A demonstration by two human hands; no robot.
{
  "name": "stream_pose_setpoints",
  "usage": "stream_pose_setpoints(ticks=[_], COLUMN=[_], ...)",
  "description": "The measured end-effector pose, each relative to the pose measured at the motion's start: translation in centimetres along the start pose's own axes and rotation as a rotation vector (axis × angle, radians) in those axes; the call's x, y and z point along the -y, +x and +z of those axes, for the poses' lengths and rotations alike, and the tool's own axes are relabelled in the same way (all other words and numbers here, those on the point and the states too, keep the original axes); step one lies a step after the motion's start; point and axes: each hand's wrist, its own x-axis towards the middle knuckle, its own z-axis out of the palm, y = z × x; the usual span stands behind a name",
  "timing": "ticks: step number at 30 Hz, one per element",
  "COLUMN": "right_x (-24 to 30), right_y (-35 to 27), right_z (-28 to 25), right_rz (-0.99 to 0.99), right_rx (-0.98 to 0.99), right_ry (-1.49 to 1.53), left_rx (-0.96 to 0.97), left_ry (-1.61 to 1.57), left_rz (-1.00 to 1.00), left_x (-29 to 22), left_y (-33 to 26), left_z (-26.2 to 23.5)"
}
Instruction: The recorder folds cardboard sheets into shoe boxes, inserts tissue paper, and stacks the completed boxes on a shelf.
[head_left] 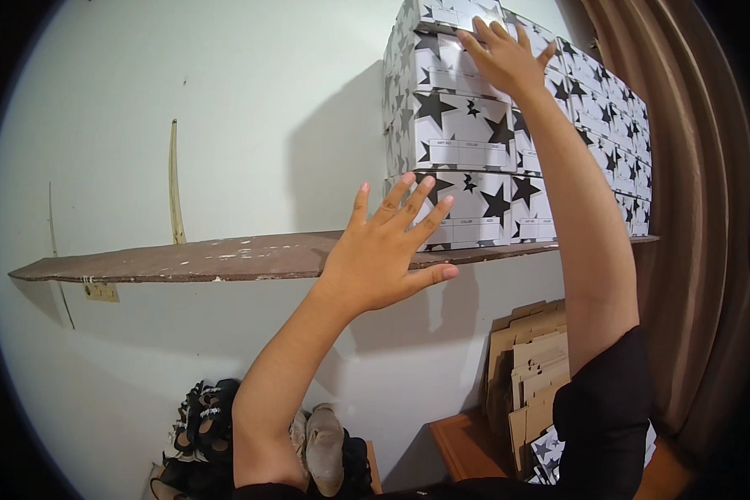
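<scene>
A: What takes up most of the scene?

B: A pale wall [225, 108], with a long brown shelf [225, 257] fixed across it. A brown curtain [683, 208] hangs down the right side.

A: And on the shelf?

B: Stacked boxes [462, 133], white with black stars, all lids shut, so their contents cannot be told. The nearest column shows four boxes one above another; more columns run back to the right toward the curtain, too foreshortened to count.

A: Where are the hands?

B: The right hand [504, 54] is up high, its fingers [483, 33] apart and laid flat on the front of the second box from the top [442, 62] in the near column. It presses or rests on it rather than gripping. The left hand [383, 250] is lower, in front of the bottom box [475, 212] at shelf level, palm open, all five fingers [412, 196] spread wide. Whether it touches that box cannot be told; it holds nothing.

A: Anything below the shelf?

B: At the lower right, flat sheets of brown cardboard [533, 358] lean upright against the wall on a wooden desk [467, 446], with one more star-printed box [550, 454] beside them. At the lower left lies a heap of shoes [217, 425], dark sandals and a pale pair, too jumbled to count.
</scene>
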Motion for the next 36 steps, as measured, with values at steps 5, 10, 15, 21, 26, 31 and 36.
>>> stream_pose_setpoints(ticks=[5, 10, 15, 21, 26, 31, 36], right_x=[0.0, -0.8, 1.1, 1.3, -0.7, -3.3, -6.4], right_y=[0.7, 0.9, -5.4, -18.3, -32.9, -46.6, -61.0], right_z=[1.7, 0.5, -0.8, -10.6, -20.7, -26.4, -31.5], right_rz=[0.121, 0.088, -0.105, -0.259, -0.225, 0.24, 0.797], right_rx=[0.129, 0.262, -0.201, -0.235, -0.025, 0.264, 0.426], right_ry=[0.264, 0.341, 0.285, 0.506, 0.577, 0.572, 0.507], left_rx=[-0.016, 0.074, -0.154, -0.499, -0.534, -0.314, 0.102], left_ry=[-0.003, -0.088, -0.089, -0.286, -0.546, -1.046, -1.388], left_rz=[0.006, -0.029, 0.13, 0.136, 0.104, -0.114, -0.539], left_x=[0.2, -0.1, 0.0, -3.0, -10.9, -21.0, -31.0], left_y=[0.1, 0.5, -0.3, -5.4, -13.3, -22.8, -32.3], left_z=[0.0, 0.2, -0.6, -1.0, 1.0, 4.8, 7.6])
